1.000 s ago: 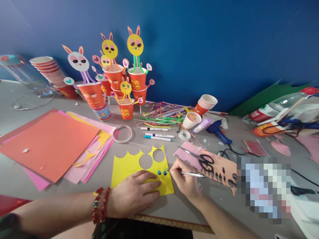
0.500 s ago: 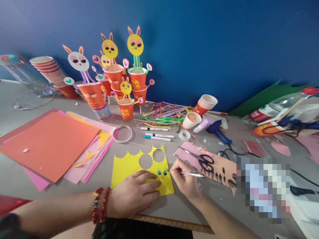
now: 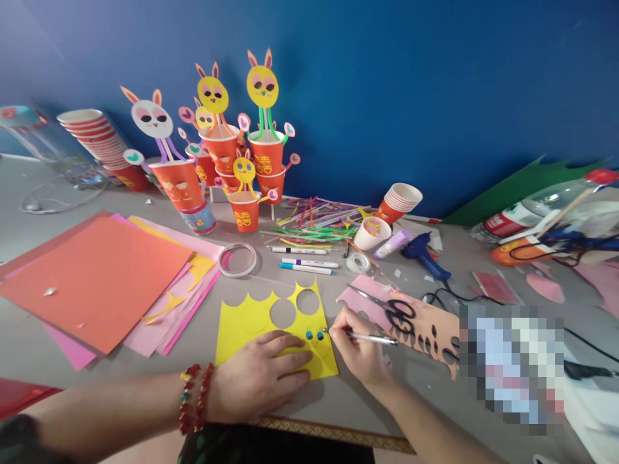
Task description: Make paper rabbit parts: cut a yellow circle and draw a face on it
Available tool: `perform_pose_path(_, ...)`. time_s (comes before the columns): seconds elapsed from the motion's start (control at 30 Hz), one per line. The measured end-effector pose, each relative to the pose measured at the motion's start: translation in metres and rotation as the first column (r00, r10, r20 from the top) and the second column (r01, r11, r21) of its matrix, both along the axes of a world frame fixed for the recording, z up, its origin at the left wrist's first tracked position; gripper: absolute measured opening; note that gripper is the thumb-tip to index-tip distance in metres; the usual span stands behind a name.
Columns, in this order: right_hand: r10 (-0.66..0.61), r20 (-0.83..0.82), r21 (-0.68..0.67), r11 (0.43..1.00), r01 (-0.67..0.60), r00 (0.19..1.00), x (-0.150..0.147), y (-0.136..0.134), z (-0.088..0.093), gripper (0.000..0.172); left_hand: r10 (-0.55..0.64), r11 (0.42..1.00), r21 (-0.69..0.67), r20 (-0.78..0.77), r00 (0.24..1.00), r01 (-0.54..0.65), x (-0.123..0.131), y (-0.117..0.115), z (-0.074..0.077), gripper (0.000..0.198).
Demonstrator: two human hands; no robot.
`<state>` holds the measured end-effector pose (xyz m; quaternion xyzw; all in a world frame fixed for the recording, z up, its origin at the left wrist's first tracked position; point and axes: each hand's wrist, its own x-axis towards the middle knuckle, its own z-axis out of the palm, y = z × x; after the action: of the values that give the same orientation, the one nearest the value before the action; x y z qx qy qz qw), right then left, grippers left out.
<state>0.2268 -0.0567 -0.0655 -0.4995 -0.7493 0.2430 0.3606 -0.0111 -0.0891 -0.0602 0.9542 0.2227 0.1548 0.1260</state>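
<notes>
Flat on a yellow paper sheet (image 3: 242, 332) lies my left hand (image 3: 265, 374), fingers stretched out and holding nothing. The sheet has round holes and a scalloped top edge. My right hand (image 3: 355, 348) is closed around a pen (image 3: 374, 338), its tip at a small face drawn in the sheet's right part. Two blue eyes (image 3: 314, 336) with lashes show on that face. Just beyond my right hand, black-handled scissors (image 3: 401, 316) rest on pink paper (image 3: 365, 290) and peach paper with cut-outs (image 3: 442, 354).
Paper-cup rabbit figures (image 3: 244, 212) stand at the back. Coloured paper sheets (image 3: 97, 277) are stacked on the left. Markers (image 3: 307, 266), a tape roll (image 3: 236, 260) and pipe cleaners (image 3: 309, 222) lie beyond the yellow sheet. A blue glue gun (image 3: 428, 254) with its cord sits on the right.
</notes>
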Motion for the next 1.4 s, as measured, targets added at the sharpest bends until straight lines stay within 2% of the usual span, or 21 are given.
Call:
perform_pose_path(0.47, 0.019, -0.049, -0.023, 1.0, -0.02, 0.999, -0.0001, -0.0004, -0.0013, 0.027, -0.001, 1.0, 0.0, -0.003, 1.0, 0.001, -0.0003, -0.0008, -0.0009, 0.024)
perform_pose_path(1.17, -0.001, -0.008, 0.01, 1.0, 0.001, 1.0, 0.0001, -0.0003, 0.0, 0.027, -0.015, 1.0, -0.023, -0.026, 1.0, 0.015, -0.0005, -0.0003, 0.0013, 0.027)
perform_pose_path(1.4, -0.017, -0.133, -0.072, 0.997, 0.007, 0.991, 0.004, -0.0017, -0.0085, 0.025, -0.004, 1.0, -0.007, -0.026, 1.0, 0.004, -0.0016, -0.0005, -0.0005, 0.025)
